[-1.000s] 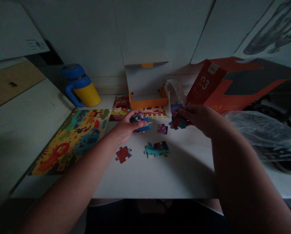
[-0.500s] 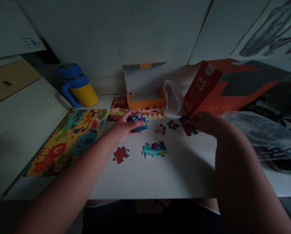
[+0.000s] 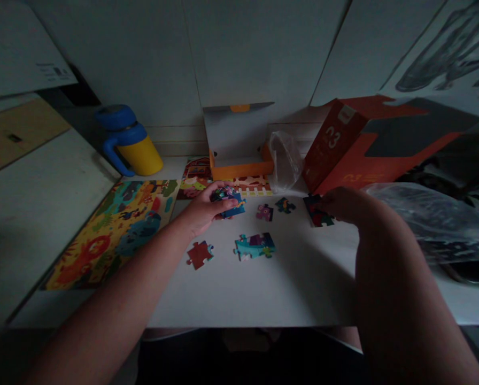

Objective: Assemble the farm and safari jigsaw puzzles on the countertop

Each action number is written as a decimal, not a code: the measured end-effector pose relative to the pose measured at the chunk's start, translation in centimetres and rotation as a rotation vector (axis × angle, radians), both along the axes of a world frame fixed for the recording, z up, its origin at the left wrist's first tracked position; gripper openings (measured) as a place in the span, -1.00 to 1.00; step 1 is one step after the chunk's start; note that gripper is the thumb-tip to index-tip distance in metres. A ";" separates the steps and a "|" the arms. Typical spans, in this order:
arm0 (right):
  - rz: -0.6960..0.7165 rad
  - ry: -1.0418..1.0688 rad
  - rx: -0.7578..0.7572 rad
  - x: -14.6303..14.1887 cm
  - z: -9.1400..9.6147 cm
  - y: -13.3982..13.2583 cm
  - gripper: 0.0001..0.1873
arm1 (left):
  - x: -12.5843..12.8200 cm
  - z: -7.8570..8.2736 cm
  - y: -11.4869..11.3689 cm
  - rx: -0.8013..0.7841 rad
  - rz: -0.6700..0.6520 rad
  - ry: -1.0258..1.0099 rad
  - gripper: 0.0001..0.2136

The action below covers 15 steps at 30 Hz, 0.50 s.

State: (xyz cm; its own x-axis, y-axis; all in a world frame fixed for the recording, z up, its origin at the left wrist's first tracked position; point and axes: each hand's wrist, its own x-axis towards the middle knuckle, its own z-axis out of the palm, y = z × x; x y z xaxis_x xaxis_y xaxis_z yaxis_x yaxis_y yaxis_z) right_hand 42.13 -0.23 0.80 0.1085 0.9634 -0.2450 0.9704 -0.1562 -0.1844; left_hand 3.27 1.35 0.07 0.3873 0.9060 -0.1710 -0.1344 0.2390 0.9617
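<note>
My left hand (image 3: 209, 209) is closed around a stack of jigsaw puzzle pieces (image 3: 234, 206), the thumb pressing on a blue one. At the right, my right hand (image 3: 338, 203) has its fingers closed on the edge of dark red-and-green puzzle pieces (image 3: 318, 212), which look joined and lie at the table surface. Between the hands lie a purple puzzle piece (image 3: 264, 212) and a dark one with an orange figure (image 3: 285, 205). Nearer me are a joined teal-and-purple section (image 3: 254, 246) and a red-brown puzzle piece (image 3: 200, 254).
A finished animal puzzle (image 3: 119, 230) covers the table's left side. Behind stand a blue-and-yellow mug (image 3: 137, 147), an open orange box (image 3: 241, 171) over another picture, a clear plastic bag (image 3: 284, 163) and a large red box (image 3: 344, 144). More plastic wrap (image 3: 432, 214) lies at right.
My right hand has moved slightly right and toward me, and the dark red-and-green pieces have shifted with it. My left hand keeps its hold on the stack.
</note>
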 end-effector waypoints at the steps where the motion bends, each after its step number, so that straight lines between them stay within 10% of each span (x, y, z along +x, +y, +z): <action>1: -0.008 -0.006 -0.013 0.0 0.0 0.0 -0.69 | 0.0 0.1 0.0 0.000 0.004 0.002 -0.37; 15: 0.014 -0.184 -0.119 -0.7 0.8 -0.7 -0.71 | 0.1 0.1 -0.1 -0.013 0.017 -0.014 -0.40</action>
State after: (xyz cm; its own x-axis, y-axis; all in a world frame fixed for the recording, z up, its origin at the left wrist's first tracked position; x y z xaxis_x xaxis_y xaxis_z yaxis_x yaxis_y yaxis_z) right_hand 41.45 -0.89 1.59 0.1488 0.9306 -0.3345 0.9882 -0.1526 0.0150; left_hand 3.36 1.24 0.19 0.3740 0.9102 -0.1778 -0.1522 0.2494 0.9564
